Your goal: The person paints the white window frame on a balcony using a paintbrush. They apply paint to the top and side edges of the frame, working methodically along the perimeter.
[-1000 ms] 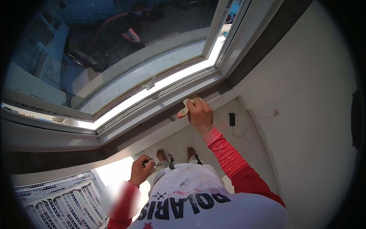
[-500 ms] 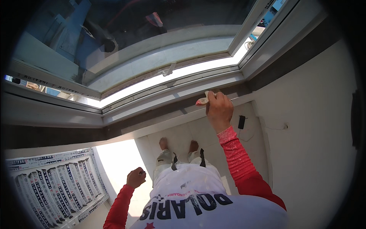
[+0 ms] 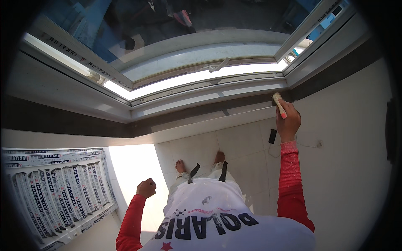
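My right hand (image 3: 289, 121) is closed round a small paint brush (image 3: 279, 105) with pale bristles and a red-tipped light handle. The bristles point away from me, at the right end of the dark grey band (image 3: 247, 100) that runs below the window frame (image 3: 201, 93). Whether they touch the surface I cannot tell. Down at my left side, my left hand (image 3: 146, 188) is curled into a fist, apart from everything, and no object shows in it.
A tilted-open glass window sash (image 3: 201, 37) with a white handle (image 3: 220, 65) is ahead. Wrapped slatted panel (image 3: 63, 196) stands at the left. On the floor near the right wall (image 3: 339, 138) lies a black device (image 3: 272, 136) with a thin cable.
My right hand has moved right along the dark band to its corner, and the brush has turned so its bristles point away. My left hand stays low and closed.
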{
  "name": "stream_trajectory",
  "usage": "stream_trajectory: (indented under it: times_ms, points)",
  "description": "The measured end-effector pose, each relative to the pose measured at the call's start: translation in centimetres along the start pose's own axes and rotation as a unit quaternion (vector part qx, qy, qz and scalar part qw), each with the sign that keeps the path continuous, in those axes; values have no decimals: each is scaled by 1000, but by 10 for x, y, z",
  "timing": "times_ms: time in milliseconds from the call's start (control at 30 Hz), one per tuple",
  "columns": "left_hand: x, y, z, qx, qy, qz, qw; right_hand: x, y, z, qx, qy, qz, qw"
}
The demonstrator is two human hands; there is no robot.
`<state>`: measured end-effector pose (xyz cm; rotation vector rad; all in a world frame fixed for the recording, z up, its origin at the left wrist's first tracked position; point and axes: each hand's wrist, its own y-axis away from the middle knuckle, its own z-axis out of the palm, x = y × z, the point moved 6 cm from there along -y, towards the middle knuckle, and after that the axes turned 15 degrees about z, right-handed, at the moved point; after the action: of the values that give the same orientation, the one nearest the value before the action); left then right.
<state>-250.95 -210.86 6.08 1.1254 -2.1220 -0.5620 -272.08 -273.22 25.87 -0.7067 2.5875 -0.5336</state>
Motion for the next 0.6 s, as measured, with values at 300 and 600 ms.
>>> stream_trajectory:
  times_ms: [300, 600]
  points:
    - [-160, -1, 53, 99, 133, -94, 982, -247, 118, 30, -47, -73, -59, 995]
    - [-212, -6, 50, 147, 225, -87, 959, -272, 115, -24, -77, -209, -116, 968]
